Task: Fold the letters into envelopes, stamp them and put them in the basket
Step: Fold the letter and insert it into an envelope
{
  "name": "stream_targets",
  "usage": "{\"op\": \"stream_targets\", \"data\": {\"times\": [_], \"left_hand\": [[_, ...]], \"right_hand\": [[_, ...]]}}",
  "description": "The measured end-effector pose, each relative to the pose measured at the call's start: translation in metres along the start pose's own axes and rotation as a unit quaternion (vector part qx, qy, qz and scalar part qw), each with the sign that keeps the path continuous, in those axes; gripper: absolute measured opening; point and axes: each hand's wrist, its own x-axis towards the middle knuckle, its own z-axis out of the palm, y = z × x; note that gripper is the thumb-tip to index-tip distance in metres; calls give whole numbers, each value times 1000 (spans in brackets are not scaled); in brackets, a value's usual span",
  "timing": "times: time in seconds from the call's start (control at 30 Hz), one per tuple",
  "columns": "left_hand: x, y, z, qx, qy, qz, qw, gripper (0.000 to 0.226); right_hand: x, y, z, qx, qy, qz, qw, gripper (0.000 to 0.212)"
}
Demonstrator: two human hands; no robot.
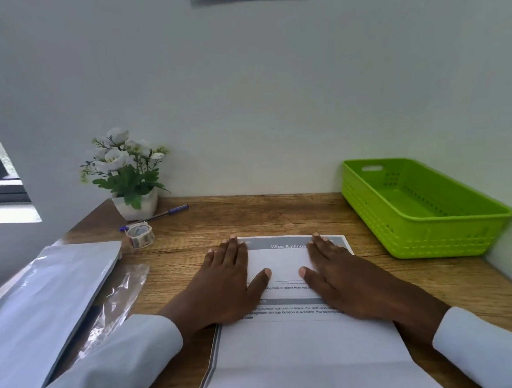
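Printed letter grey-bordered, top folded down; left hand, right hand flat, pressing fold.

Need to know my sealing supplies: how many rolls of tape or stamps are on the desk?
1. The sticker roll stands near the flower pot, touching the pen, left of the letter. More may be hidden under the grey pouch.

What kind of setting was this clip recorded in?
Probably a home or small-office desk set up for mailing: a wooden desk against a plain wall, with a printed letter, a tape roll, a pen and a green basket.
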Motion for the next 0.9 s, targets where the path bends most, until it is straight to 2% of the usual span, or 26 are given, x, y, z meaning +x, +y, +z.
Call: {"op": "stream_targets", "data": {"times": [0.13,0.23,0.4,0.5,0.57,0.67,0.8,0.9], "left_hand": [[1,1,-4,-7,-18,-6,1000,81],[0,2,-15,-22,-10,3,1000,80],[-21,-14,-62,-95,97,38,990,63],[-43,-44,-89,-173,175,22,969,35],[-66,-72,-96,-213,210,-11,954,27],[-95,-109,-88,-201,228,-86,949,38],[-121,-150,-65,-129,182,-225,949,53],[-133,-166,-54,-105,163,-282,940,56]], "right_hand": [[-1,-11,-12,25,-10,-11,1000,72],[1,-31,-27,102,20,-61,993,64],[28,-84,-66,220,114,-183,951,36],[52,-130,-84,309,124,-209,920,36],[67,-168,-85,376,108,-222,893,33],[82,-214,-72,460,78,-163,869,34],[79,-256,-44,535,18,-97,839,19],[76,-272,-27,545,24,-59,836,17]]}}
